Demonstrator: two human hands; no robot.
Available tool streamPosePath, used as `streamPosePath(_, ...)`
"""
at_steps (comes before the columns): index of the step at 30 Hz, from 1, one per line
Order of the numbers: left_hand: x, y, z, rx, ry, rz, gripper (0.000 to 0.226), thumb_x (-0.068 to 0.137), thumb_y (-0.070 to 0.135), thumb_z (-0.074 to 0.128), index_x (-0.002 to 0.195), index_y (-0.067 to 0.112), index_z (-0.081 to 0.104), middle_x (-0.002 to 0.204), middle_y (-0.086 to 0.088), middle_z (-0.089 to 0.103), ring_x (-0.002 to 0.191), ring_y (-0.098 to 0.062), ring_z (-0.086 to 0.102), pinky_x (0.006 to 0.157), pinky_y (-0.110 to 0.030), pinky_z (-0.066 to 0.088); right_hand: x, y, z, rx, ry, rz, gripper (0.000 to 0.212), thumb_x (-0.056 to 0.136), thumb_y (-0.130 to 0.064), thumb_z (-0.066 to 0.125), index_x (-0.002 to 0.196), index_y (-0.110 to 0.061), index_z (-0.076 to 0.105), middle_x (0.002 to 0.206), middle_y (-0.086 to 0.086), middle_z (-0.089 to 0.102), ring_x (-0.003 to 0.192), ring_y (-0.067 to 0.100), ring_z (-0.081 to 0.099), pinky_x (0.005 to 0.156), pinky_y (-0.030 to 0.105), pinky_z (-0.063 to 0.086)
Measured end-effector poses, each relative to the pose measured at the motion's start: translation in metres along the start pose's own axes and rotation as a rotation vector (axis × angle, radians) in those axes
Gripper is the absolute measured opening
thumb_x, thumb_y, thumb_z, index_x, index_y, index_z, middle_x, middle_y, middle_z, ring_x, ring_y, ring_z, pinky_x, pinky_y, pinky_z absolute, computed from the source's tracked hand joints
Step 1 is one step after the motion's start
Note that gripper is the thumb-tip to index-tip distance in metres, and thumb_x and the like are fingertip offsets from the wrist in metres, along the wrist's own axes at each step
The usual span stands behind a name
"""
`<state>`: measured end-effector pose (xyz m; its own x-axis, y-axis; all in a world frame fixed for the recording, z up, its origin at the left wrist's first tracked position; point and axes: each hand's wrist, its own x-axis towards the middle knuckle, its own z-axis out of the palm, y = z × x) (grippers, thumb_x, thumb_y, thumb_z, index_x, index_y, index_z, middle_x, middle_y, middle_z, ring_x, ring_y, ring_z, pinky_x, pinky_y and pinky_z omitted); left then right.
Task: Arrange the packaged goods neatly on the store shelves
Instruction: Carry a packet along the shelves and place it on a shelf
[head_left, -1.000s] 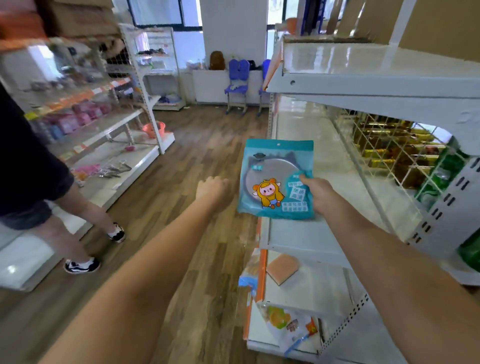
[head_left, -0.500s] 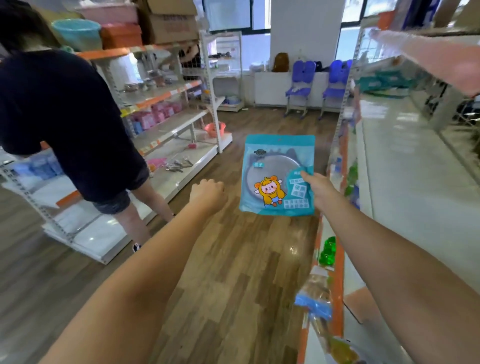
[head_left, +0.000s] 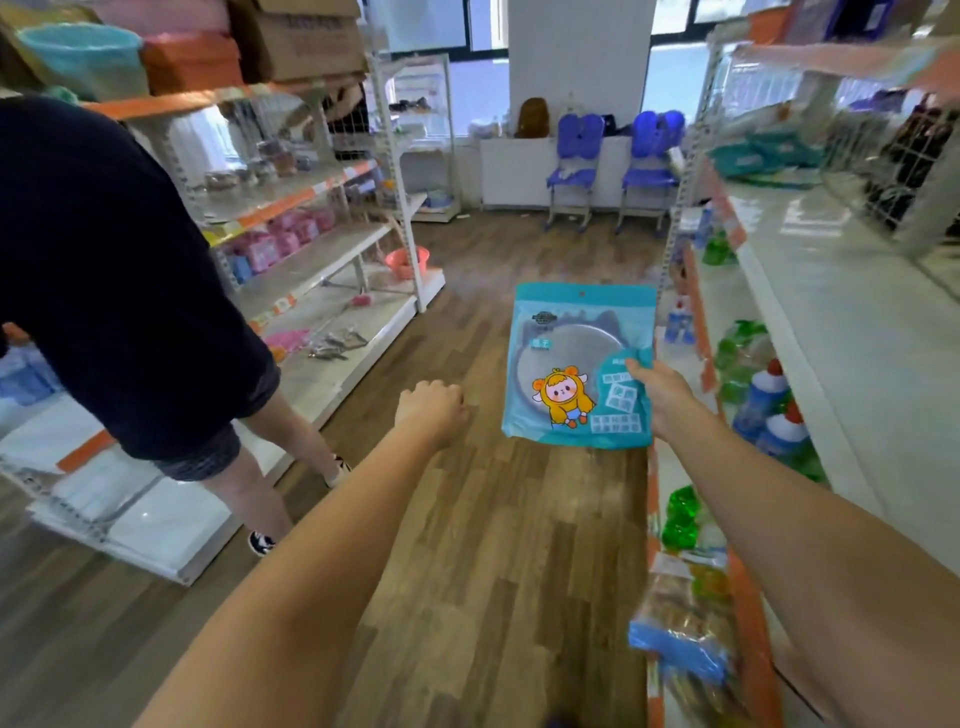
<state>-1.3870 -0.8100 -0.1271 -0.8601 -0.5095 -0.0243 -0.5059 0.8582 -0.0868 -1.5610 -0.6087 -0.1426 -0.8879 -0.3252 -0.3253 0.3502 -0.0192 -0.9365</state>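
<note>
1. The step in hand looked like carrying: a teal packet (head_left: 579, 364) with a cartoon child in a yellow hood was up in the air over the wooden floor (head_left: 493, 545), not yet on any shelf.
2. The right hand (head_left: 662, 397) pinched the packet at its lower right corner, thumb on the front and fingers tucked behind. The packet stood nearly upright with its picture side facing the person.
3. The left hand (head_left: 431, 410) was curled into a loose fist and held nothing. It hung in the air just left of the packet, not touching it.
4. Both arms reached forward down the aisle, the right one close beside the right shelf unit (head_left: 831, 322).
5. Far back on that unit's white shelf lay some teal packs (head_left: 763, 156). They were blurry, so they may or may not have been the same kind.
6. The next move probably called for taking the packet over to a free spot on the white shelf, maybe beside those teal packs, and setting it down straight with the front showing.
7. Another person (head_left: 119, 291) in dark clothes bent at the left shelves (head_left: 311, 249), well apart from the packet.
</note>
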Motion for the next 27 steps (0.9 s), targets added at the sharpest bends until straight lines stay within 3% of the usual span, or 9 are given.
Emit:
streamPosePath(10, 0.133, 0.026, -0.019, 0.063, 0.059, 0.142, 0.036, 0.098, 0.028, 0.033, 0.123, 0.013, 0.055, 0.126, -0.012, 0.054, 0.118, -0.031, 0.047, 0.092, -0.039, 0.038, 0.116, -0.049, 0.002, 0.035, 0.027, -0.031, 0.017, 0.094, -0.024, 0.057, 0.107, -0.013, 0.057, 0.113, 0.01, 0.066, 0.096, 0.027, 0.065, 0.091, 0.049, 0.051)
streamPosePath(16, 0.226, 0.064, -0.044, 0.083, 0.137, 0.267, 0.035, 0.098, 0.03, 0.036, 0.121, 0.012, 0.055, 0.126, -0.012, 0.053, 0.12, -0.031, 0.046, 0.095, -0.039, 0.038, 0.163, -0.107, -0.015, 0.089, 0.086, -0.149, 0.016, 0.096, -0.022, 0.052, 0.109, -0.012, 0.055, 0.095, 0.006, 0.064, 0.084, 0.023, 0.064, 0.08, 0.043, 0.052)
streamPosePath(19, 0.259, 0.092, -0.042, 0.085, 0.115, 0.331, 0.036, 0.098, 0.031, 0.036, 0.123, 0.012, 0.054, 0.128, -0.012, 0.052, 0.121, -0.031, 0.045, 0.096, -0.04, 0.037, 0.185, -0.111, -0.037, 0.101, 0.135, -0.156, 0.023, 0.095, -0.026, 0.055, 0.114, -0.014, 0.058, 0.104, 0.009, 0.067, 0.087, 0.025, 0.066, 0.078, 0.042, 0.055)
streamPosePath(22, 0.289, 0.125, -0.033, 0.073, 0.082, 0.41, 0.037, 0.098, 0.029, 0.033, 0.123, 0.012, 0.055, 0.127, -0.013, 0.053, 0.119, -0.032, 0.046, 0.095, -0.04, 0.037, 0.196, -0.107, -0.061, 0.123, 0.213, -0.155, 0.012, 0.096, -0.021, 0.052, 0.1, -0.013, 0.059, 0.091, 0.006, 0.066, 0.079, 0.024, 0.064, 0.077, 0.041, 0.053)
streamPosePath(27, 0.336, 0.192, -0.034, 0.068, 0.078, 0.601, 0.037, 0.098, 0.029, 0.034, 0.123, 0.013, 0.056, 0.127, -0.011, 0.054, 0.12, -0.03, 0.047, 0.094, -0.039, 0.038, 0.208, -0.108, -0.107, 0.184, 0.4, -0.136, 0.013, 0.096, -0.021, 0.052, 0.09, -0.011, 0.059, 0.085, 0.007, 0.064, 0.073, 0.022, 0.062, 0.066, 0.035, 0.051)
